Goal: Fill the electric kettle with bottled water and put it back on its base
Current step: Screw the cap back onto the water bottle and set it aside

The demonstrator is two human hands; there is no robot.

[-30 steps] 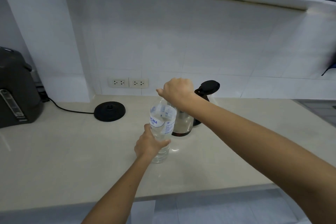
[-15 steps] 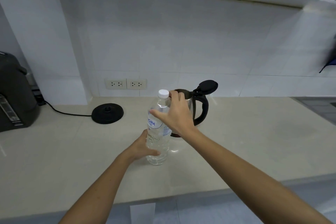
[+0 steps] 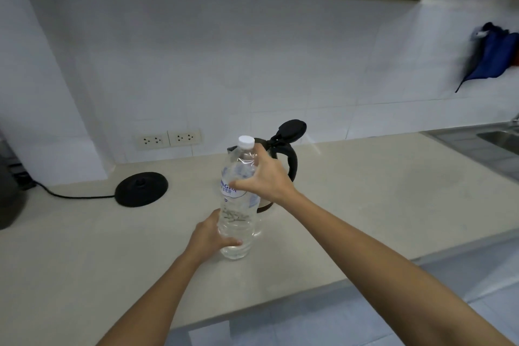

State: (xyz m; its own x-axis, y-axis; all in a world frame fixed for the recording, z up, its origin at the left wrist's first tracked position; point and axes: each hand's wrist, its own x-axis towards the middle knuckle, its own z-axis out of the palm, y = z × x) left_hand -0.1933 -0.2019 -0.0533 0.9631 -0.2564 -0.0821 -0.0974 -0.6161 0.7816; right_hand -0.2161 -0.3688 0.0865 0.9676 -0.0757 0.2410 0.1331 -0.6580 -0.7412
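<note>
A clear water bottle (image 3: pixel 236 215) with a white cap (image 3: pixel 246 141) stands upright on the beige counter (image 3: pixel 365 194). My left hand (image 3: pixel 208 235) grips its lower part, thumb across the front. My right hand (image 3: pixel 267 177) wraps round the bottle's upper part below the neck. Directly behind the bottle stands the electric kettle (image 3: pixel 292 161), black-handled, its lid (image 3: pixel 292 128) flipped open; its body is mostly hidden by the bottle and my right hand. The round black kettle base (image 3: pixel 141 189) lies to the left, with nothing on it.
A black cord (image 3: pixel 70 196) runs from the base to the left, towards a dark appliance (image 3: pixel 8 199) at the frame's edge. Two wall sockets (image 3: pixel 168 138) sit above the counter. A steel sink (image 3: pixel 500 140) is at far right, a blue cloth (image 3: pixel 491 56) hangs above it.
My right hand has come off the bottle's cap and dropped to the bottle's upper part. The white cap now shows. My left hand keeps its hold low on the bottle.
</note>
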